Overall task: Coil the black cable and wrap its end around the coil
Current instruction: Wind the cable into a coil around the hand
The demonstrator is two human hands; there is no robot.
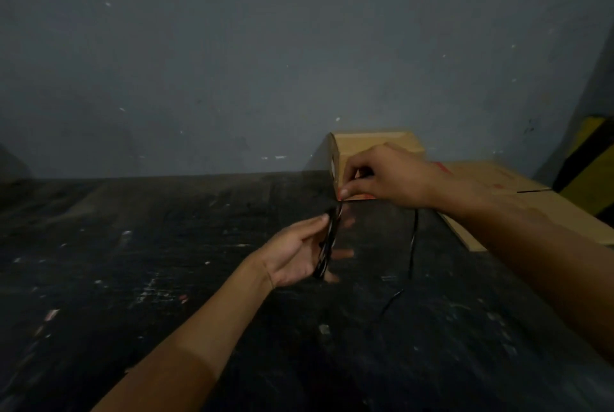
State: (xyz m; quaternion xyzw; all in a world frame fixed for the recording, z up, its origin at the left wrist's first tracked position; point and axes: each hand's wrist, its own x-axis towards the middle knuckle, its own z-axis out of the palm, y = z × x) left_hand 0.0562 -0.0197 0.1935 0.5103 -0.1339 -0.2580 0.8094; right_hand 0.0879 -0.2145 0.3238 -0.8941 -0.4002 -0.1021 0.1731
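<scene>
A grey wall (232,63) filled the upper half of the view, flecked with pale marks. Below it ran a dark, scuffed table (133,262), dotted with light specks. At the far right edge stood a post (588,166) striped yellow and black. Flattened cardboard (531,209) lay on the table's right side, partly hidden under the right forearm. A closed cardboard box (372,142) stood against the wall, just behind the right hand, which covered its lower front.

The left hand (299,259) was held palm inward above the table, thumb and fingers closed around a narrow coil (327,245) of black cable, the loops standing nearly upright and seen edge on. The right hand (385,175) hovered just above and beyond it, thumb and forefinger pinched together at the coil's top; the dim, blurred picture left it unclear exactly what strand they gripped. A loose cable tail (412,245) hung down from under the right hand, then trailed onto the table near the left hand, where its end faded into the dark surface.
</scene>
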